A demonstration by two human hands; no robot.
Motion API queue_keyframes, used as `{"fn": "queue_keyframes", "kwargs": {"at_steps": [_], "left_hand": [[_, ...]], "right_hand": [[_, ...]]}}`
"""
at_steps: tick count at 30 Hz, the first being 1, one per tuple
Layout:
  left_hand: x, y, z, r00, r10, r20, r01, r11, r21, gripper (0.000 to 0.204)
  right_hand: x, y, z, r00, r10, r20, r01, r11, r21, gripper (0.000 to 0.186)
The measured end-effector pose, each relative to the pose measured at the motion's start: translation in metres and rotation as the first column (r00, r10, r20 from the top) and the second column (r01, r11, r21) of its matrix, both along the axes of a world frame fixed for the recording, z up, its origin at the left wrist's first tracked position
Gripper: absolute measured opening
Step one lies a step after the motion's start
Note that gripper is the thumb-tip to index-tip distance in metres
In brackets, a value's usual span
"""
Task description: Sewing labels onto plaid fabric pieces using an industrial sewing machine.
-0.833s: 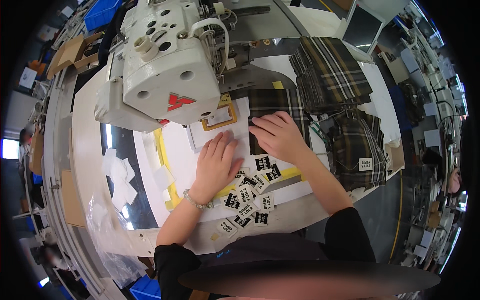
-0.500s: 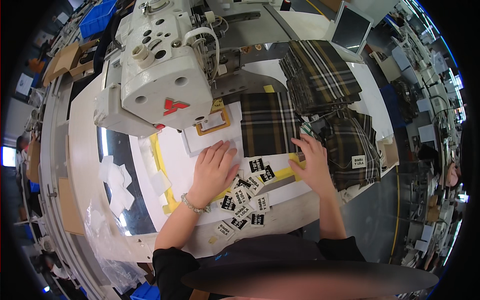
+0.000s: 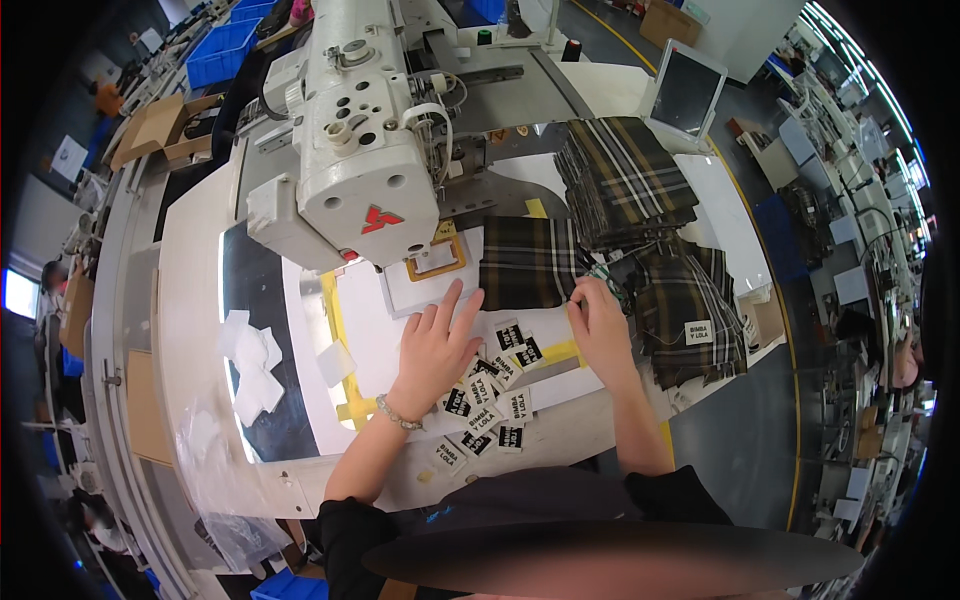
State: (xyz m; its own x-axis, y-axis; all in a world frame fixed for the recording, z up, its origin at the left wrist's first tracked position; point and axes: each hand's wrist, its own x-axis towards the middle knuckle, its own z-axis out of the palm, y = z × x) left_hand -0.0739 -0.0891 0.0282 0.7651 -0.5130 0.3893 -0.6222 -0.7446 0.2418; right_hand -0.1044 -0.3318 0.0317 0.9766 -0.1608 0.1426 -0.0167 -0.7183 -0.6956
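Observation:
A dark plaid fabric panel (image 3: 528,262) lies flat on the white work surface, to the right of the sewing machine's head (image 3: 365,190). My left hand (image 3: 437,345) is open, its fingers stretched out beside the panel's lower left edge. At the panel's lower right corner, my right hand (image 3: 603,335) pinches the fabric edge between thumb and fingers. Several black and white labels (image 3: 482,417) lie scattered between my forearms. A tan-edged frame (image 3: 437,262) sits under the machine head, left of the panel.
A thick stack of plaid panels (image 3: 628,180) stands at the back right. Nearer lies another plaid pile (image 3: 685,315) with a white label on top. White paper pieces (image 3: 252,365) and a clear plastic bag (image 3: 225,480) are at left. A monitor (image 3: 686,90) stands at far right.
My right fingers have drawn together at the panel's corner. My left hand has shifted, its fingertips now nearer the panel's lower left edge. The whole view has shifted, showing more of the machine.

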Motion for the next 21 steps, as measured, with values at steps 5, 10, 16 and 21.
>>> {"fn": "queue_keyframes", "kwargs": {"at_steps": [5,10,16,21], "left_hand": [[0.007,-0.026,0.012,1.0,0.008,0.014,-0.012,0.964,0.264,0.08],[0.018,-0.023,-0.006,0.999,-0.021,-0.028,0.024,0.99,0.135,0.023],[0.035,-0.001,-0.025,0.996,-0.073,0.046,0.073,0.997,0.0,0.022],[0.039,0.007,-0.028,0.991,-0.091,0.096,0.093,0.995,-0.024,0.02]], "right_hand": [[0.0,0.014,-0.003,0.998,0.068,0.017,-0.07,0.928,0.367,0.008],[-0.011,0.024,-0.01,0.997,0.076,-0.007,-0.064,0.878,0.474,0.01],[-0.019,0.026,-0.036,0.994,0.099,0.039,-0.103,0.803,0.587,0.011],[-0.001,0.024,-0.033,0.999,0.015,0.038,-0.04,0.552,0.833,0.016]]}}
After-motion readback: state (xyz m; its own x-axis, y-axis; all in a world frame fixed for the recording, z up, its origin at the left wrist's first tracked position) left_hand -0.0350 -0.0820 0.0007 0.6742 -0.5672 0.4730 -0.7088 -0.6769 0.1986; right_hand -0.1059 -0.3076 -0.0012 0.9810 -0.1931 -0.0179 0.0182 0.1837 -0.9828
